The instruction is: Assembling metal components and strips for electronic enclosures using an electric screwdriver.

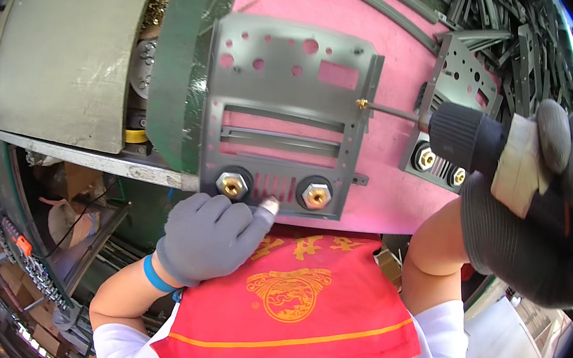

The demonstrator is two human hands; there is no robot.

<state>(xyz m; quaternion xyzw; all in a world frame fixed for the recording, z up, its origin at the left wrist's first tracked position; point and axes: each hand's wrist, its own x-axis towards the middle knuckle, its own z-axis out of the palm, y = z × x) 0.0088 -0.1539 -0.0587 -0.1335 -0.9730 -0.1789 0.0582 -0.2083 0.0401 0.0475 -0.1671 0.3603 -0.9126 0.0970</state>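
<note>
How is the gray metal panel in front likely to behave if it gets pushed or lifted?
The gray metal panel is probably fairly stiff, given its folded right edge. It may feel heavier toward the near side, where two chunky hex fittings sit. Broad and low over the pink surface, it seems unlikely to roll.

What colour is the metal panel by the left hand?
Grey: the metal panel shows best in the head view.

A head-worn fisheye camera faces down from close above the pink worktop [402,72] and red apron [349,311].
</note>
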